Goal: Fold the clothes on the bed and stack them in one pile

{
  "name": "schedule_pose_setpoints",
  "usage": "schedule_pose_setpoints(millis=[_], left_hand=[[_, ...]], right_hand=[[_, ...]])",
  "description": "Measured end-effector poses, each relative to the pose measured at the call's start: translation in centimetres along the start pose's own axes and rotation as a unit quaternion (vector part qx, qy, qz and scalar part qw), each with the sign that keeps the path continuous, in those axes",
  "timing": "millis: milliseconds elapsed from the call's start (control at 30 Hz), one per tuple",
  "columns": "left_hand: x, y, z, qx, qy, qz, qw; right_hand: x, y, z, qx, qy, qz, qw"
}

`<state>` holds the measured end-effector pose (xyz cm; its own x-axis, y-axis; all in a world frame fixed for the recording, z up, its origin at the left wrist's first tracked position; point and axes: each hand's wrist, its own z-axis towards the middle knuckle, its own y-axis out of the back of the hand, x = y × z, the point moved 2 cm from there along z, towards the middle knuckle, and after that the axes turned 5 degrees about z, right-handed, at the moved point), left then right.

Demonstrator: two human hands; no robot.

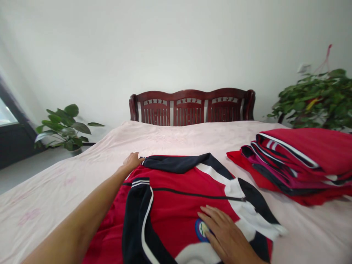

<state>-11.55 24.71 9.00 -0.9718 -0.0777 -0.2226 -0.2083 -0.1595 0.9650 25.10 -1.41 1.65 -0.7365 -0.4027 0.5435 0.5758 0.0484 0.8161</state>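
Note:
A red, navy and white zip-up track jacket [181, 212] lies front up on the bed, its white collar toward the right. Both navy sleeves are folded over, with striped cuffs toward the left. At the cuff of the far sleeve, my left hand [132, 160] has its fingers closed on the fabric; the fingertips are partly hidden. My right hand [222, 233] rests on the near side of the chest, fingers stretched out, partly over a round blue badge [201, 230]. More red fabric [106, 227] spreads at the lower left, partly behind my left forearm.
A stack of folded red and navy clothes [299, 165] sits on the right of the pale pink bedsheet [176, 137]. Beyond the bed stands a dark wooden slatted backrest [192, 106]. Leafy plants flank it, one at left [66, 126] and one at right [319, 99].

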Motion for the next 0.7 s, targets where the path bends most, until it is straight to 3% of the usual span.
schedule_pose_setpoints(millis=[167,300,400,500,533,633,700], left_hand=[[-0.6,-2.0,2.1,0.052,0.005,0.007,0.999],[-2.0,-1.0,2.3,0.037,-0.050,-0.001,0.998],[-4.4,1.1,2.4,0.030,-0.133,-0.040,0.990],[-8.3,4.6,4.2,0.026,-0.226,-0.224,0.948],[-9.7,5.9,5.5,0.003,-0.227,-0.300,0.927],[-13.5,9.3,10.5,-0.105,-0.143,-0.435,0.883],[-15.3,9.9,13.0,-0.151,-0.198,-0.413,0.876]], right_hand=[[-0.7,0.1,-0.1,0.003,0.021,-0.016,1.000],[-1.0,-0.1,0.1,-0.002,0.037,-0.026,0.999],[-1.5,-0.6,0.2,-0.024,0.059,-0.048,0.997],[-1.7,-0.9,0.1,-0.051,0.096,-0.087,0.990],[-1.7,-1.0,0.1,-0.054,0.106,-0.103,0.988],[-1.6,-1.1,-0.2,-0.058,0.109,-0.143,0.982],[-1.5,-1.0,-0.3,-0.064,0.098,-0.151,0.982]])
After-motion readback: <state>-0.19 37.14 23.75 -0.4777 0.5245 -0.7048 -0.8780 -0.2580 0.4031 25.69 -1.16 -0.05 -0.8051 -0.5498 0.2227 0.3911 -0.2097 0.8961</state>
